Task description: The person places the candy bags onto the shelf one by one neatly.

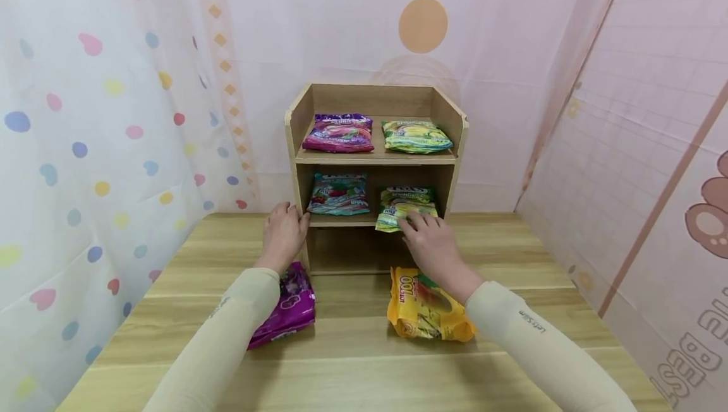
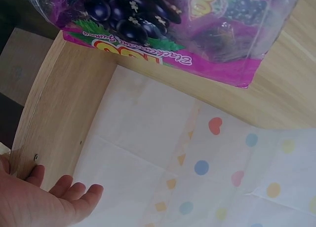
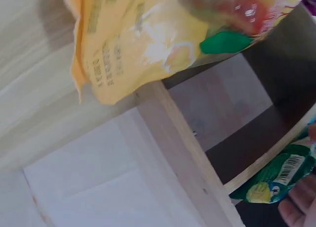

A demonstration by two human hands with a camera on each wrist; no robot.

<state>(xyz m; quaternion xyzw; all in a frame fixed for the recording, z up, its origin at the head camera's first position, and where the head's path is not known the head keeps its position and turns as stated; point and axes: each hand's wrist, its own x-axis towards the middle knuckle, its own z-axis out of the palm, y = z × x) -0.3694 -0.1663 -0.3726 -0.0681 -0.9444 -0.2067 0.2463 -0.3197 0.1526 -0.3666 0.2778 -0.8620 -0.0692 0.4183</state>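
My left hand is at the left side panel of a small wooden shelf, thumb at the front edge and fingers along the outer face. On the right of the middle tier lies a green-and-yellow candy bag, its front end jutting past the board. My right hand grips that bag, fingers over its top and thumb low at its front. To its left on this tier rests a teal candy bag with red fruit printed on it.
The top tier bears a purple candy bag and a yellow-green one. On the table, a purple grape-print bag lies front left, partly behind my left forearm; a yellow mango-print bag lies front right. Printed curtains surround the table.
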